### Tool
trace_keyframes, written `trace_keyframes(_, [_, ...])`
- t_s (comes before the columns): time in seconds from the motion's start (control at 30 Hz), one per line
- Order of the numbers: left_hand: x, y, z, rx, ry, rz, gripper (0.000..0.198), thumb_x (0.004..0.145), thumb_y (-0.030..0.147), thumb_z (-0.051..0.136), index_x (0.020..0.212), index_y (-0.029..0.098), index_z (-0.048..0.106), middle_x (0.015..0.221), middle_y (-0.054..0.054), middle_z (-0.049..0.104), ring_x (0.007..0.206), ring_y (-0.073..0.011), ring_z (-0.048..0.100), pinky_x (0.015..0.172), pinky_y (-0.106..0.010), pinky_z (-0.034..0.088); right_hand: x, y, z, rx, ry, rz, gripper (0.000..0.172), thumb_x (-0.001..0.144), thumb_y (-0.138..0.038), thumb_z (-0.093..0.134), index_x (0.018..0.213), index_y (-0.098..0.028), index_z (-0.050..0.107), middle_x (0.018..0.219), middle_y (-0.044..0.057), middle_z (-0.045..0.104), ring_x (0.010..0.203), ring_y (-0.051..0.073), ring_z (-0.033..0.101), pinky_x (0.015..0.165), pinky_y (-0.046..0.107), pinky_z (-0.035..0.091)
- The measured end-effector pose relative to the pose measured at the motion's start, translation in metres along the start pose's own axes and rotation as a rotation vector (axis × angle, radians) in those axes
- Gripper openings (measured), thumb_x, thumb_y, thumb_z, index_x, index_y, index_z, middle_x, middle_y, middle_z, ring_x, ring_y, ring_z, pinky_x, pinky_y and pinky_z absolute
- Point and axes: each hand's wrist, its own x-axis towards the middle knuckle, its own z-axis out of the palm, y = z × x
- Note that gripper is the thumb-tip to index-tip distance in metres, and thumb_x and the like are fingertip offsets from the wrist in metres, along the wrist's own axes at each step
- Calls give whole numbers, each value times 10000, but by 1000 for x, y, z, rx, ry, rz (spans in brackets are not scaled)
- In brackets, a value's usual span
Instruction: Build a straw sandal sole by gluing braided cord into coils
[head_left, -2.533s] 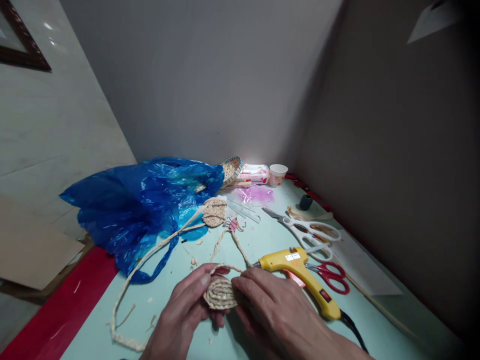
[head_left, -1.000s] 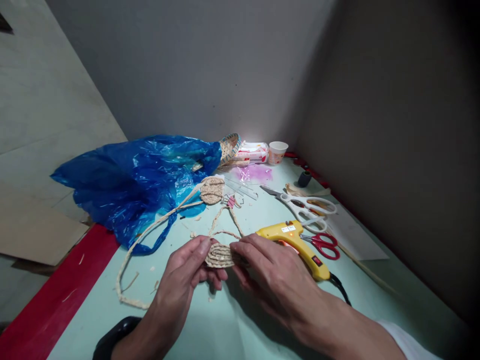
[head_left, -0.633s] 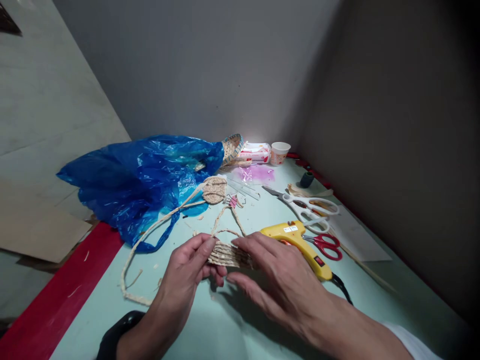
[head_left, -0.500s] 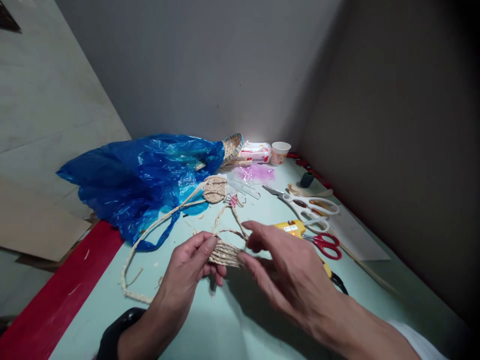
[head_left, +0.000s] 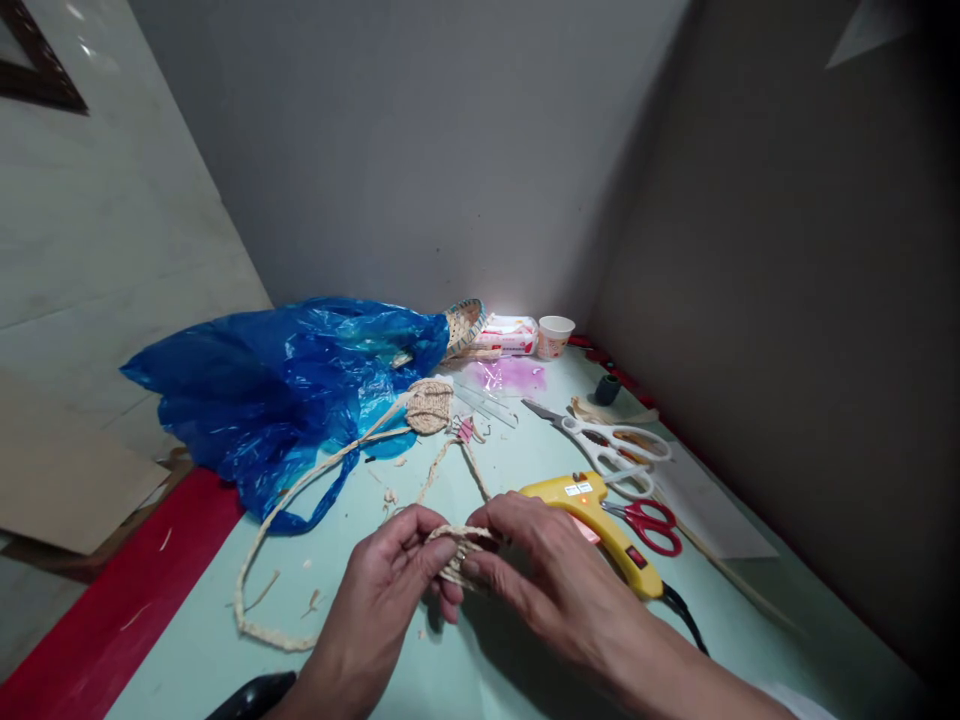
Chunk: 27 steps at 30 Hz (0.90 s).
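Note:
Both my hands pinch a small coiled disc of braided straw (head_left: 459, 558) just above the pale green table (head_left: 225, 650). My left hand (head_left: 390, 580) grips its left edge with thumb and fingers closed. My right hand (head_left: 547, 575) holds its right edge, fingers curled over the braid. A loose tail of the braid (head_left: 442, 470) runs away from the disc toward a pink clip (head_left: 466, 430). A second straw coil (head_left: 429, 405) with a long braid lies farther back.
A yellow glue gun (head_left: 600, 525) lies right of my right hand, its cord trailing toward me. Red scissors (head_left: 649, 522) and white scissors (head_left: 607, 445) lie beyond it. A blue plastic bag (head_left: 285, 390) fills the left. A paper cup (head_left: 556, 336), a wipes pack (head_left: 508, 337) and a woven basket (head_left: 463, 325) sit by the wall.
My right hand briefly lifted off the coil, then came back and closed on its right edge. The coil has been turned from flat toward edge-on between my hands.

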Motion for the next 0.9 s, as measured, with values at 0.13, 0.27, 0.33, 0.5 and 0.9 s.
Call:
trace_keyframes(0.13, [-1, -3, 0, 7, 19, -24, 320, 792, 472, 714, 752, 179, 591, 531, 8, 632, 485, -141, 597, 526, -250, 464, -1, -2, 6, -31, 0, -4, 126, 947, -226, 558, 882, -170, 651, 887, 67, 668, 863, 225, 612, 778, 355, 454])
trace_keyframes(0.27, [0, 0, -1, 39, 24, 16, 302, 826, 459, 682, 768, 174, 601, 538, 21, 616, 474, -129, 582, 505, -236, 448, 0, -2, 4, -3, -25, -5, 162, 970, -264, 564, 896, -175, 678, 866, 51, 670, 839, 204, 614, 750, 320, 443])
trace_keyframes(0.33, [1, 3, -4, 62, 23, 38, 287, 843, 441, 670, 777, 170, 606, 539, 23, 610, 485, -128, 583, 508, -231, 448, 1, -3, -1, 55, -52, -44, 202, 997, -308, 548, 900, -212, 698, 870, 20, 679, 842, 182, 615, 747, 292, 430])
trace_keyframes(0.5, [2, 8, -8, 45, 6, 51, 255, 860, 401, 676, 791, 163, 619, 575, 22, 608, 483, -123, 575, 493, -229, 450, 0, -5, -11, 174, -34, -81, 260, 1030, -374, 488, 929, -249, 693, 862, -26, 696, 821, 142, 622, 754, 258, 411])
trace_keyframes(0.9, [-4, 8, -7, -2, 11, 57, 229, 840, 389, 726, 851, 169, 668, 800, -25, 686, 675, -152, 619, 651, -251, 522, 1, -8, -1, 166, -11, 74, 100, 901, -262, 581, 967, -198, 621, 807, 2, 660, 718, 176, 573, 679, 298, 402])
